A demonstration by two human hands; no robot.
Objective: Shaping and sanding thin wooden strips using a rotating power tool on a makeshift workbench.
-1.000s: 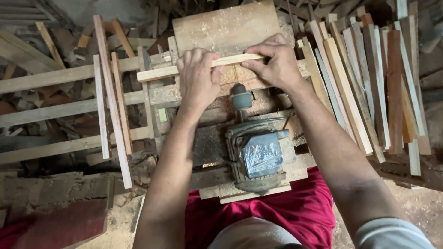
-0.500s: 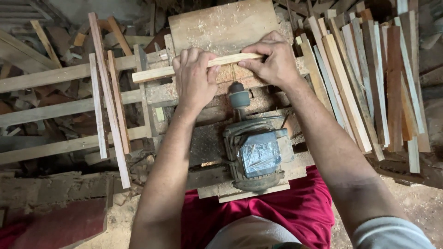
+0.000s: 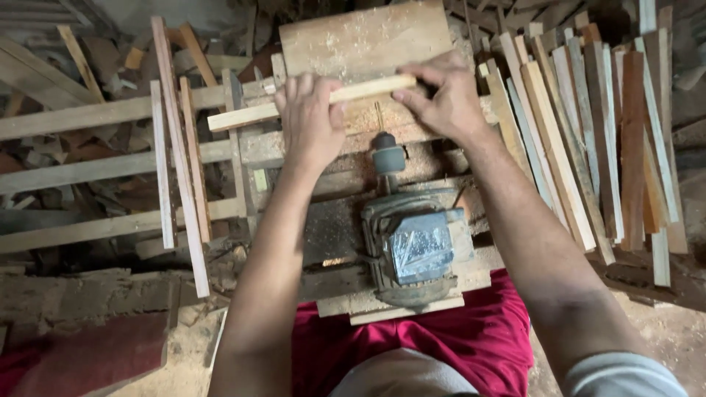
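The person's left hand (image 3: 312, 117) and right hand (image 3: 441, 95) are both clamped on a pale wooden stick (image 3: 309, 103), which lies crosswise, slightly tilted, its left end lower than its right. The left hand presses down over the stick's middle with fingers curled across it; the right hand pinches the right end between thumb and fingertips. The stick sits just above a dusty wooden counter (image 3: 368, 44), directly beyond the drill chuck (image 3: 387, 156) that juts from a grey electric motor (image 3: 415, 246). The motor rests on rough planks close to the person's red shorts (image 3: 412, 345). To the right, a stack of similar thin sticks (image 3: 588, 132) leans in a row, near the right forearm. To the left, a slatted wooden frame (image 3: 176, 162) lies over scattered offcuts and sawdust.
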